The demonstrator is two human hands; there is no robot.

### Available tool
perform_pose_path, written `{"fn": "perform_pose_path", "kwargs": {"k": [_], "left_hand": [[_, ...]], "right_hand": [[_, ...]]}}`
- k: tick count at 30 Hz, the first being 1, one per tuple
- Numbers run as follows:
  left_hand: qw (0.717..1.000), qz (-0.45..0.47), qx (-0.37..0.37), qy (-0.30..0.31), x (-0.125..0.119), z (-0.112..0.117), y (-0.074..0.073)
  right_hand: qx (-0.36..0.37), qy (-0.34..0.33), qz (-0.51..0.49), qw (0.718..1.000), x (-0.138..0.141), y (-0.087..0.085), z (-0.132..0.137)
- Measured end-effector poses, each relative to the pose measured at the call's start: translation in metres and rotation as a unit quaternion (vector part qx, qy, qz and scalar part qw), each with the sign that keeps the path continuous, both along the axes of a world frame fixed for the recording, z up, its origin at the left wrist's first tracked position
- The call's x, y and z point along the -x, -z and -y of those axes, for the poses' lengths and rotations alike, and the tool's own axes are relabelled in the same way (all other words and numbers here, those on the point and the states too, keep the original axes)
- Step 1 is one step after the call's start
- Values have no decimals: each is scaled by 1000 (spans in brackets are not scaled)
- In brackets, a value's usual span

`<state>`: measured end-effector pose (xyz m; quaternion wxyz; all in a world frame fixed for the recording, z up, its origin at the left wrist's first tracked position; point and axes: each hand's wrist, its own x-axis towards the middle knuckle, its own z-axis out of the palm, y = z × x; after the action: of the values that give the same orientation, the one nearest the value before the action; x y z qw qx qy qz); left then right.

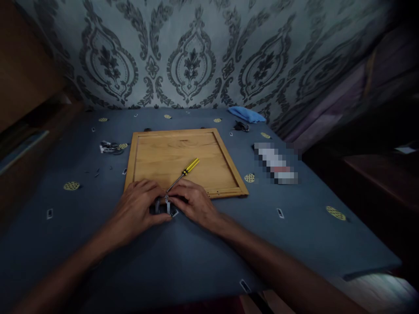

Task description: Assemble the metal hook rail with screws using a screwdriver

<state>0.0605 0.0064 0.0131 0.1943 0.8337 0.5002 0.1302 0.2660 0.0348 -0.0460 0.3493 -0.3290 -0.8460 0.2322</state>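
Observation:
A framed wooden cabinet door (pixel 176 148) lies flat before me. At its near edge is a metal hinge (pixel 168 206). My left hand (pixel 140 203) is closed on the hinge, its fingers over the door's edge and its thumb at the hinge's lower end. My right hand (pixel 193 200) is pinched shut at the hinge's upper end; what its fingertips hold, if anything, is too small to make out. A screwdriver (pixel 190 166) with a yellow and black handle rests on the door, its shaft reaching down to my fingertips.
On the blue patterned cover (pixel 294 244), loose metal hinges (pixel 110 147) and several small screws (pixel 97 172) lie to the left. Behind on the right are a blue cloth (pixel 246 114) and a small dark object (pixel 241 126). A blurred-out item (pixel 275 163) lies right of the door.

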Motion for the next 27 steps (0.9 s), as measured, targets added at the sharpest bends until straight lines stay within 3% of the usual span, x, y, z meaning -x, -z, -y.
{"fn": "perform_pose_path", "kwargs": {"k": [27], "left_hand": [[1000,-5,-8,8,2,-1,2]], "right_hand": [[-1,9,11,1000,2,0,1]]}}
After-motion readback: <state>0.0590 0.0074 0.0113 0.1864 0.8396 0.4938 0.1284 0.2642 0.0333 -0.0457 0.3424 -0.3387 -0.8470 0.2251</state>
